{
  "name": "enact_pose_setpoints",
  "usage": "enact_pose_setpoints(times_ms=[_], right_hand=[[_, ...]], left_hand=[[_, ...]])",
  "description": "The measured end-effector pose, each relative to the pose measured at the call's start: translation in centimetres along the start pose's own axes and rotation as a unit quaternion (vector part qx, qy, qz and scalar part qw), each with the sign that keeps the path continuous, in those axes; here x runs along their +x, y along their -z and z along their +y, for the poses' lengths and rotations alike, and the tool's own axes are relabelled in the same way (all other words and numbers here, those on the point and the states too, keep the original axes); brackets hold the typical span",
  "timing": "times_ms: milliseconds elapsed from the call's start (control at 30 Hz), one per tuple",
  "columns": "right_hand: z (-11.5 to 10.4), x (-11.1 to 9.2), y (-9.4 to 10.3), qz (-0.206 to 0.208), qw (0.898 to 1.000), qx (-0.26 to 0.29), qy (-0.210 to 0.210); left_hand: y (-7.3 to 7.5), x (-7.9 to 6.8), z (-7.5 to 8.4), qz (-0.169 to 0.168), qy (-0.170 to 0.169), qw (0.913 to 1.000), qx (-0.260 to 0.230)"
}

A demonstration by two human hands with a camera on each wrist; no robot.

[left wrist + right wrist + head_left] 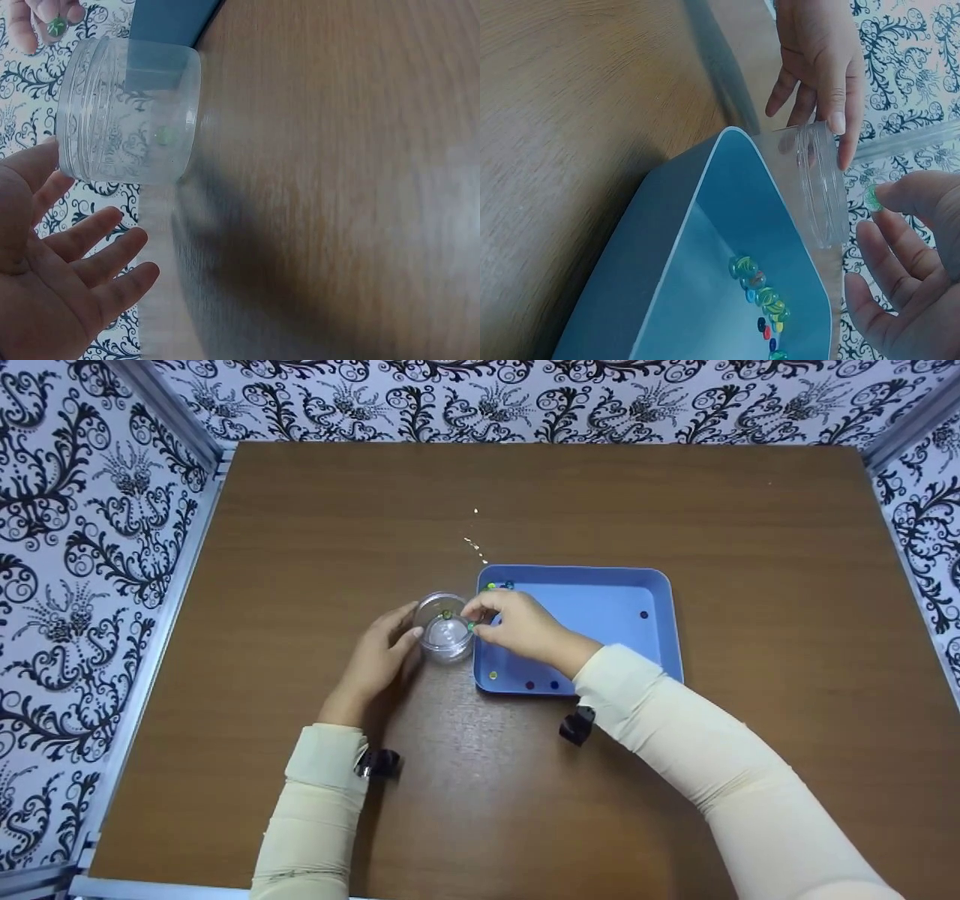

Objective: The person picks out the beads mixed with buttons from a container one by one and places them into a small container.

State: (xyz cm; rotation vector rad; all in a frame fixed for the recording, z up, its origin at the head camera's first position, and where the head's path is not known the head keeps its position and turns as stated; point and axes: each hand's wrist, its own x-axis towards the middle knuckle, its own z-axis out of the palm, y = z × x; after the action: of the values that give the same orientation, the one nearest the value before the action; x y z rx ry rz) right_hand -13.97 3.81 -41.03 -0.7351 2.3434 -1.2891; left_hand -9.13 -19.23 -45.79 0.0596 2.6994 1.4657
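Observation:
A green glass marble [872, 198] is pinched between the thumb and index finger of my right hand [521, 626], by the rim of a clear plastic jar [131, 112]. The same marble [56, 27] shows at the top left of the left wrist view. My left hand [379, 656] is at the jar's left side, its thumb and index finger lightly touching the rim and the other fingers extended. Inside the upright jar a greenish marble [446, 615] is visible. Right beside the jar stands a blue tray [600, 600], partly covered by my right hand and forearm.
Several green and yellow marbles [767, 297] lie along the tray's wall, among small red, yellow and dark pieces [530, 685]. Tiny pale specks [475, 545] dot the brown table [337, 525] behind the tray. Patterned black-and-white panels [495, 405] border the table.

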Motion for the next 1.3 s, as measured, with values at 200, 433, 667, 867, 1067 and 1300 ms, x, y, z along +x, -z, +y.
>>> enact_pose_setpoints(times_ms=[200, 433, 667, 867, 1067, 1300], right_hand=[[-0.2, 0.4, -0.3, -0.005, 1.0, -0.02, 0.017], [-0.3, 0.8, -0.7, 0.002, 0.999, -0.041, 0.028], [-0.6, 1.1, -1.0, 0.007, 0.998, -0.06, 0.025], [-0.7, 1.4, -1.2, 0.008, 0.996, -0.089, 0.029], [-0.7, 1.6, -1.4, 0.014, 0.991, -0.127, 0.038], [-0.5, 1.8, -1.7, 0.018, 0.982, -0.176, 0.061]], left_hand=[[0.0, 0.0, 0.1, -0.001, 0.0, 1.0, -0.001], [0.1, 0.0, 0.2, -0.009, 0.008, 0.9999, 0.008], [0.1, 0.0, 0.1, -0.009, 0.008, 0.9999, 0.007], [0.1, 0.1, 0.1, -0.011, 0.011, 0.9998, 0.011], [0.1, 0.1, 0.0, -0.008, 0.01, 0.9999, 0.009], [0.1, 0.0, 0.1, -0.008, 0.001, 0.9999, 0.014]])
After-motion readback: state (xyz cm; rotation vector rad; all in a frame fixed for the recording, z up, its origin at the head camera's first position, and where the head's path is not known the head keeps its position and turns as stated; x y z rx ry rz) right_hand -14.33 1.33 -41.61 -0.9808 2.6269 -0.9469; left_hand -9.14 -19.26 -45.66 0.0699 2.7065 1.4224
